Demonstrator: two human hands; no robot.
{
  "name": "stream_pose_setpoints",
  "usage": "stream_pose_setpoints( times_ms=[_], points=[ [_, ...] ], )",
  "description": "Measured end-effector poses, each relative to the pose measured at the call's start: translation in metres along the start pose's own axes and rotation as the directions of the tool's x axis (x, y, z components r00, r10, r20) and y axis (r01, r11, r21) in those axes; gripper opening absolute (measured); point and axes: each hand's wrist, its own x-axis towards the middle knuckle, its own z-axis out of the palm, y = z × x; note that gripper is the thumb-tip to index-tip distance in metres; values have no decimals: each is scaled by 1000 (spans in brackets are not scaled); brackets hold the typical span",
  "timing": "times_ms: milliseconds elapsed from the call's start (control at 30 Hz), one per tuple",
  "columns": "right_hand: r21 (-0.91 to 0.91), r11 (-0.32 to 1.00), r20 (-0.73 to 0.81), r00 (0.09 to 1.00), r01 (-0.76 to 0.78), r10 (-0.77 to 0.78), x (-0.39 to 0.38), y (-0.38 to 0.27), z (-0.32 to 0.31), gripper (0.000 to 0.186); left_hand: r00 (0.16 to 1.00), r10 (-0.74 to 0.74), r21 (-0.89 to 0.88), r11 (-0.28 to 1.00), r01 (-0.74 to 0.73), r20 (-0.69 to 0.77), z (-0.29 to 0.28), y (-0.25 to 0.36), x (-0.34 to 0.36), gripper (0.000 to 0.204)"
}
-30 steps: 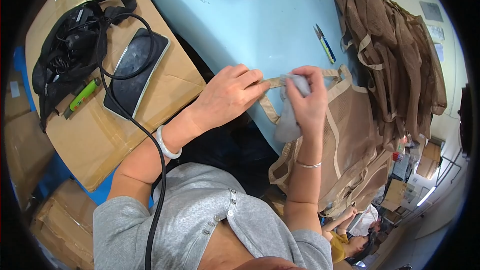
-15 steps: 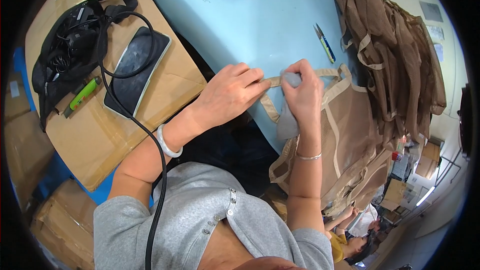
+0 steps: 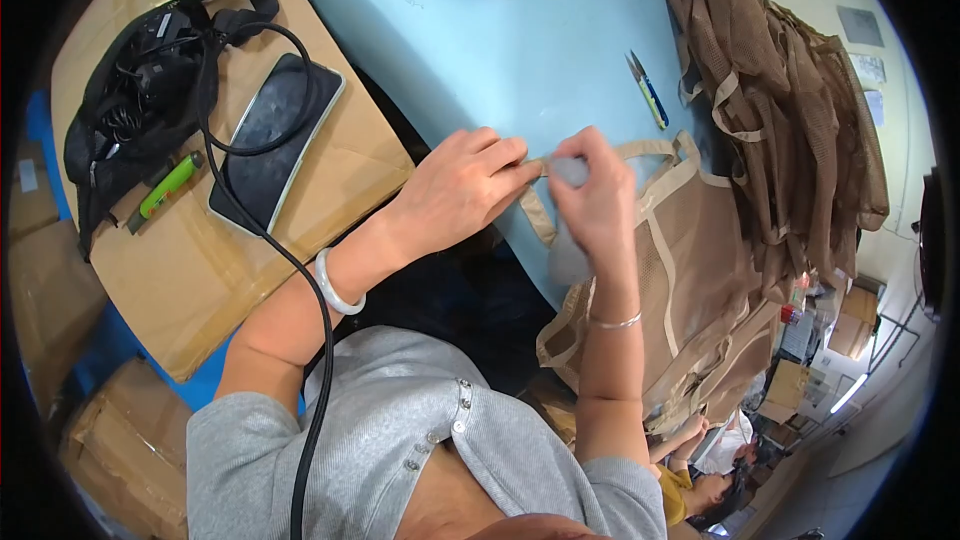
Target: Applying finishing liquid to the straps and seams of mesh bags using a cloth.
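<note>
My left hand [image 3: 455, 180] is closed in a pinch on the end of a beige strap [image 3: 538, 216], over the edge of the light blue table [image 3: 500, 50]. Just to its right, my right hand [image 3: 603, 195] grips a grey cloth [image 3: 570, 260], which it presses along the strap; part of the strap is hidden under cloth and fingers. The strap belongs to a brown mesh bag [image 3: 700, 260] with beige edging, spread out to the right of my right forearm. Beyond that hand lie thread snips [image 3: 648, 90] with blades pointing away.
Brown mesh bags [image 3: 790, 130] are heaped at the right. On the left, a cardboard box [image 3: 190, 290] carries a phone [image 3: 275, 140], a black pouch [image 3: 140, 90] and a green-handled cutter [image 3: 170, 190]. A black cable [image 3: 318, 390] crosses my left arm. Other people [image 3: 690, 485] sit lower right.
My right hand and the grey cloth have slid slightly left along the strap, closer to my left hand. The left hand stays in place.
</note>
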Motion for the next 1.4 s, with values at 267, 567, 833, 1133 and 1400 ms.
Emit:
stream_pose_setpoints(
  times_ms=[267, 567, 833, 1133, 1400],
  points=[
    [17, 999, 63, 997, 49, -50, -2, -1, -1, 19, 999, 3, 2, 1000, -3, -32, 4, -1, 1, 23],
    [-44, 997, 17, 998, -61, 61, 3, 10, -5, 19, 1000, -5, 1, 1000, 5, -24, 1, 2, -2, 23],
    [-68, 996, -36, 997, -66, 64, 11, 14, -7, 20, 1000, 1, 3, 1000, -1, 22, -1, 1, 4, 22],
    [-3, 1000, -2, 1000, 3, -3, 3, 10, -1, 21, 1000, 8, 8, 1000, -7, -17, 2, 0, 0, 22],
    [51, 997, 46, 997, 55, -57, 0, 3, 1, 19, 1000, 6, -17, 1000, -6, -1, 1, -2, 0, 22]
  ],
)
